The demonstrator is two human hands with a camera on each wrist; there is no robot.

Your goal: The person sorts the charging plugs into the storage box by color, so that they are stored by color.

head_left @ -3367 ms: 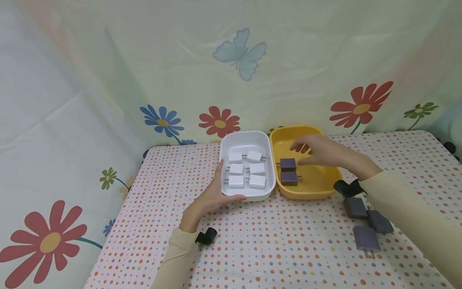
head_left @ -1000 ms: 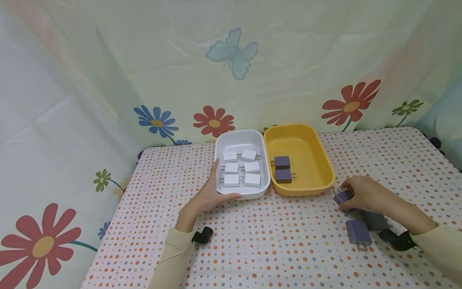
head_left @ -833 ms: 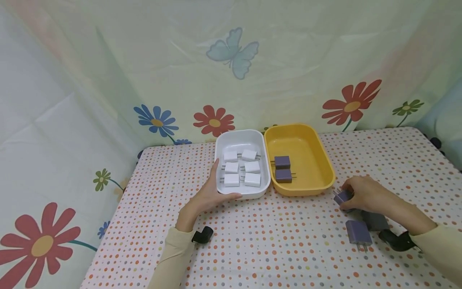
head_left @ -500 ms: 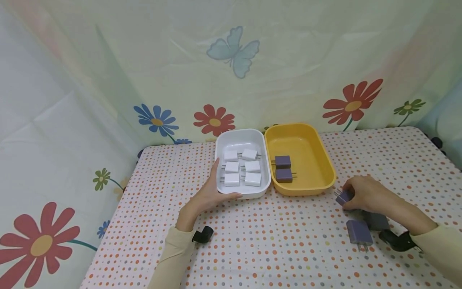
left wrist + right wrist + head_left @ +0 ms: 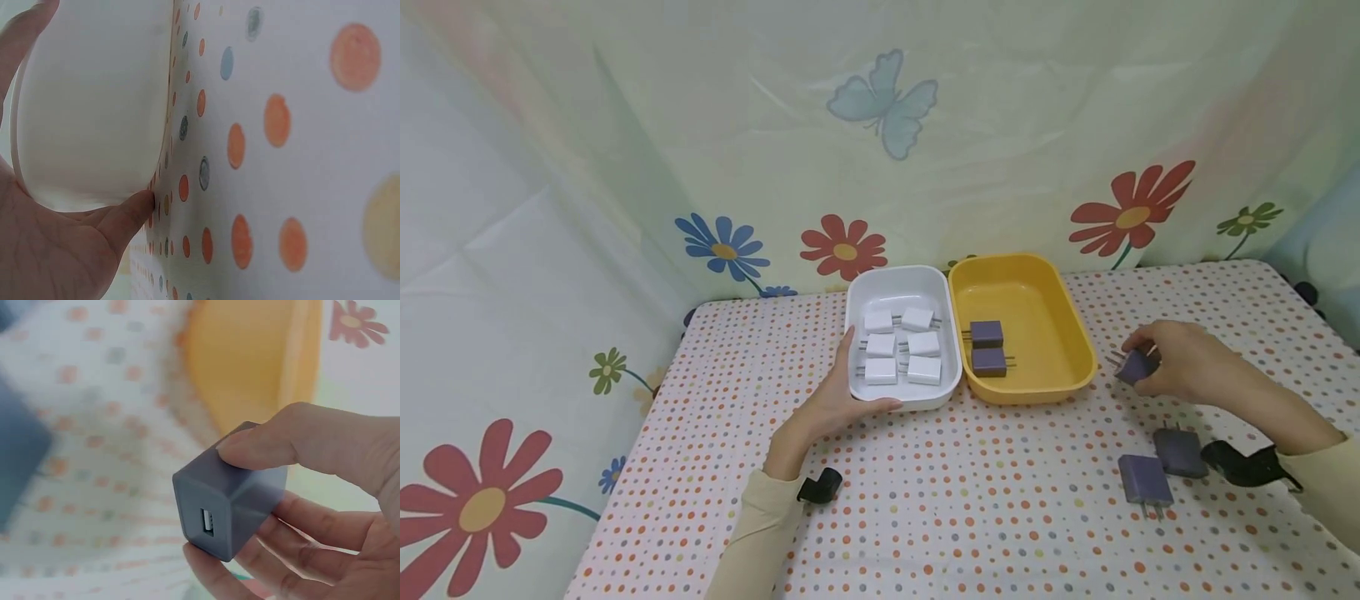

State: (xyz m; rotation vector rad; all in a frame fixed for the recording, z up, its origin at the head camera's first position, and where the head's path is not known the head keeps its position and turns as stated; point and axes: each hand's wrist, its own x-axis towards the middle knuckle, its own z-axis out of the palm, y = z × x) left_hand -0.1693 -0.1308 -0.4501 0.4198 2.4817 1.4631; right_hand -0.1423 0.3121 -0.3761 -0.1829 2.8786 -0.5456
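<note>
My right hand (image 5: 1197, 367) pinches a dark purple USB charger (image 5: 1137, 367) between thumb and fingers, over the cloth right of the yellow tray (image 5: 1052, 342). In the right wrist view, this charger's USB port (image 5: 207, 522) faces the camera. Two similar purple chargers lie in the left part of the yellow tray. Around the front left corner of the white tray (image 5: 898, 287), my left hand (image 5: 831, 404) holds on, thumb along the front wall and fingers at the left side. Several white chargers (image 5: 880, 371) lie in two columns inside that tray.
Two more chargers, a purple one (image 5: 1145, 481) and a dark grey one (image 5: 1180, 451), lie on the dotted tablecloth (image 5: 985, 517) at the front right, below the right forearm. A floral curtain (image 5: 1000, 150) hangs behind the table. Both trays stand side by side near its back edge.
My right hand left the yellow tray, took hold of a purple charger from the group at right, and has lifted it up and away. The left hand stays at the white tray.
</note>
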